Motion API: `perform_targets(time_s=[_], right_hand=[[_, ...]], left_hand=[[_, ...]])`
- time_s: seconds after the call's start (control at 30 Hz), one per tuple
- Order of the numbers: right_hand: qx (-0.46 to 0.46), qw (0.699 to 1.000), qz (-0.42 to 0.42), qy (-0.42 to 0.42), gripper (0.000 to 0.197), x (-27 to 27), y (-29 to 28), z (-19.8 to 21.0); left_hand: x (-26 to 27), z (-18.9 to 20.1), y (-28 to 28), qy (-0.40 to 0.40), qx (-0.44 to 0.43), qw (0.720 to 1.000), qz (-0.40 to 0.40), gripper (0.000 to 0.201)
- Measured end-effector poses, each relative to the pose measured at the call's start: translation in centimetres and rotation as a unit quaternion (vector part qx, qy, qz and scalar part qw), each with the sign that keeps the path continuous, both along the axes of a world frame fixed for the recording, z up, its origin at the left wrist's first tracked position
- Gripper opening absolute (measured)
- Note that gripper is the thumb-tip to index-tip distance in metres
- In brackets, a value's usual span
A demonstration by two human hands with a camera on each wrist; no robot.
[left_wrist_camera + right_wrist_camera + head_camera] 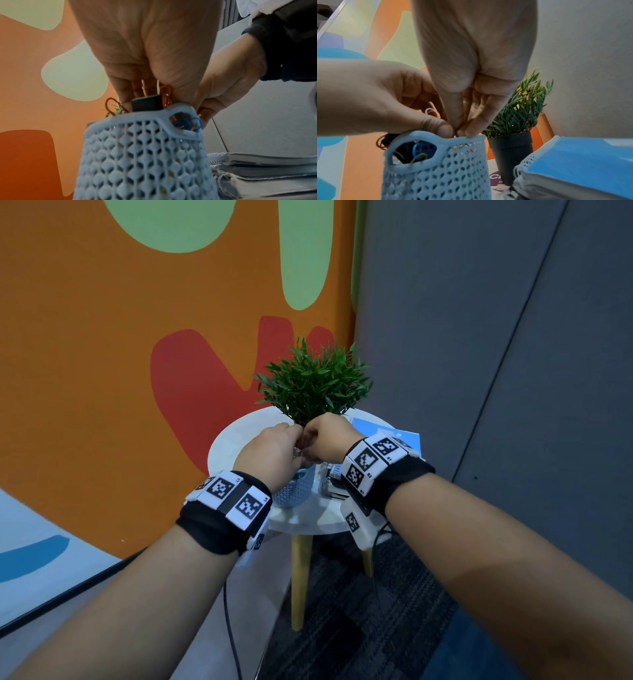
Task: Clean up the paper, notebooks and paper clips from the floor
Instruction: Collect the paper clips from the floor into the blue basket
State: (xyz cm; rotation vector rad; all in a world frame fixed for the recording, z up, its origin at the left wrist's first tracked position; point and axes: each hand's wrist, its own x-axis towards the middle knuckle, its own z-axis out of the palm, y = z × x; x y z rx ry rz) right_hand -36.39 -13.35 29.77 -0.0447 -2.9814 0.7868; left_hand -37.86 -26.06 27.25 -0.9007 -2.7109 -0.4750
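Observation:
A light-blue mesh basket stands on a small round white table. Both hands hover close together right over its rim. My left hand grips a bunch of paper clips, among them an orange one, plus a black binder clip. My right hand pinches a small white bit, apparently a paper clip, at the rim. Blue and yellow clips lie inside the basket. Spiral notebooks are stacked to its right.
A potted green plant stands just behind the basket. The table has wooden legs and sits in a corner between an orange patterned wall and a grey panel. A black cable hangs below my left arm.

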Motion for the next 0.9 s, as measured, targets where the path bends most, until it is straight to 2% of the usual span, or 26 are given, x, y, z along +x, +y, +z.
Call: perform_targets(time_s=[0.17, 0.27, 0.4, 0.6, 0.7, 0.8, 0.9], right_hand=[[-0.013, 1.0, 0.008, 0.023, 0.014, 0.0, 0.4, -0.3], [-0.034, 0.999, 0.005, 0.033, 0.007, 0.3, 0.8, -0.4], [-0.038, 0.999, 0.015, 0.034, 0.009, 1.3, 0.9, -1.1], [-0.034, 0.999, -0.005, 0.027, 0.019, 2.6, 0.1, -1.8], [-0.043, 0.998, -0.021, 0.028, 0.024, 3.1, -0.3, -1.7], [-0.054, 0.998, -0.03, 0.023, 0.028, 3.5, -0.8, -1.5], [-0.067, 0.996, -0.048, 0.03, 0.032, 3.6, -1.3, -1.4]], left_hand=[[0.2, 0.3, -1.0, 0.034, -0.018, 0.999, 0.032, 0.037], [0.6, 0.6, -2.1, 0.018, -0.013, 0.999, 0.039, 0.04], [1.2, 0.2, -3.5, -0.049, -0.031, 0.998, 0.004, 0.033], [1.5, 0.4, -4.3, -0.054, -0.004, 0.998, -0.033, 0.025], [1.2, 0.7, -4.5, -0.063, 0.004, 0.997, -0.044, 0.027], [1.1, 0.8, -4.3, -0.055, -0.002, 0.998, -0.039, 0.03], [1.1, 0.9, -4.0, -0.046, 0.027, 0.998, -0.025, 0.024]])
